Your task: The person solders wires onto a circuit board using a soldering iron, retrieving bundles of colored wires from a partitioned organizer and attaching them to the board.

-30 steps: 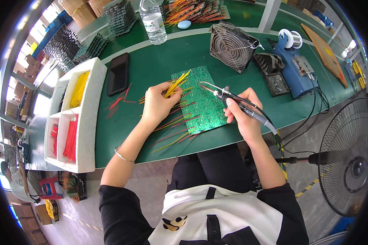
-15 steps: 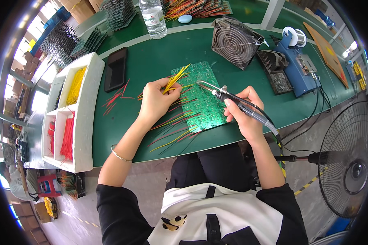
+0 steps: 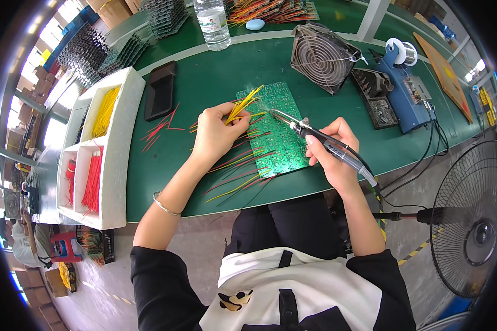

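My left hand [image 3: 218,132] is closed on a bunch of yellow wires [image 3: 246,105], held over the left edge of a green circuit board panel [image 3: 281,146]. In my right hand [image 3: 334,149] is a soldering iron [image 3: 326,142], its tip pointing left at the upper part of the panel, close to the wire ends by my left fingers. Whether the tip touches a joint is too small to tell. Several red, yellow and black wires [image 3: 234,165] stick out from the panel's left side toward me. A few loose red wires [image 3: 161,128] lie left of my hand.
A white foam box [image 3: 121,160] of yellow and red wires stands at left, beside a black phone [image 3: 160,91]. Behind are a water bottle [image 3: 212,25] and a square fan [image 3: 323,58]. A blue soldering station [image 3: 406,91] with a solder spool [image 3: 407,53] is at right, near a floor fan [image 3: 469,226].
The view has shifted slightly, moving the table things a little to the right in the picture. Both hands keep their grips, and the iron's tip stays over the panel's upper part.
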